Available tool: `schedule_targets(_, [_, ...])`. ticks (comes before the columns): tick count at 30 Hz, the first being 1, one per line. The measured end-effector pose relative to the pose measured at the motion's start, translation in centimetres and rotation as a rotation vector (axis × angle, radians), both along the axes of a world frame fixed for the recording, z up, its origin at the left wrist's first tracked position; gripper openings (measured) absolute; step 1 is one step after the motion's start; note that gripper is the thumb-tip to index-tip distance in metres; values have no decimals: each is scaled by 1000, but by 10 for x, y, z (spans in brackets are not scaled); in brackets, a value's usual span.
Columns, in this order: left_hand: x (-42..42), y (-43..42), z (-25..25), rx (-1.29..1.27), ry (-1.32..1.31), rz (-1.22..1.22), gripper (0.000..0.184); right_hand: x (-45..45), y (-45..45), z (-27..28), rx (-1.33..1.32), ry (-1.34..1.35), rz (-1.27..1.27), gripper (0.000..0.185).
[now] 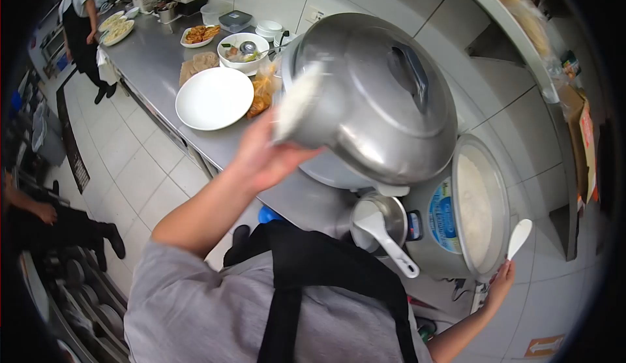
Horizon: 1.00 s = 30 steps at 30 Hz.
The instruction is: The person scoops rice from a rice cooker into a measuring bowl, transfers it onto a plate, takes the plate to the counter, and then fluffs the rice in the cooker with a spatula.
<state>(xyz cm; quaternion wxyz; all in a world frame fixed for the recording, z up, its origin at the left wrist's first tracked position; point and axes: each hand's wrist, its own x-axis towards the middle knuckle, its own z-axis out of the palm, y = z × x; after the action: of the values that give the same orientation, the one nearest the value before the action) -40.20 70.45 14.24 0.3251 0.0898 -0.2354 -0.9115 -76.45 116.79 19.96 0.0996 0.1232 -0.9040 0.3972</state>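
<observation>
My left hand (264,157) grips a metal bowl (321,116) that is tipped on its side and blurred by motion. White rice (300,102) fills its mouth, which faces the white plate (214,99) on the counter. Over on the right, my right hand (501,285) holds a white rice paddle (520,239) upright by its lower end. It is beside the rim of a large grey pot (424,229) with a blue label, full of what looks like white rice (475,210). A second paddle (390,245) rests across a small steel pot (396,214).
A big lidded steel cooker (385,89) stands against the wall. Along the steel counter (151,56) are a bowl with a ladle (242,51), a bag of orange food (261,92) and a dish of orange food (199,35). Two people stand at the left.
</observation>
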Motion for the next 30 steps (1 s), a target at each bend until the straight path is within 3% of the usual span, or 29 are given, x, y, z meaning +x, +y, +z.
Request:
schedule_targets(3, [76,-43,5,-28,-315,118,49,46,-38,-12,-158,29,-6,31])
schedule_targets(5, [96,-75,-5,-70,-425,151,50,100,-110,-15,-171,76,29,38])
schedule_targets(6, [102,-87,-11,-113,-518,198,50,120,-145,-34,158,442,186,39])
schedule_targets(8, [109,-109,-29,-165,-572,225,50,193,-270,-29,196,252,494,39])
schedule_targets(10, [120,-135,-54,-224,-632,299,48,248,-362,-11,320,224,587,51])
schedule_targets(12, [137,-164,-82,-251,-660,286,48,263,-411,-19,581,683,787,80])
schedule_targets(13, [145,-177,-96,-274,-694,287,48,266,-425,-22,646,807,838,81])
schedule_targets(17, [162,-218,-147,-210,-748,359,49,262,-455,-19,776,807,785,72])
schedule_targets(25, [164,-231,-158,-182,-679,466,51,204,-435,21,886,709,616,64])
schedule_targets(27, [165,-232,-157,-216,-662,470,51,148,-422,22,843,614,428,49])
schedule_targets(29, [166,-230,-153,-248,-665,528,51,114,-418,41,721,539,478,25])
schedule_targets(30, [166,-228,-149,-248,-668,522,51,105,-419,50,643,480,499,25])
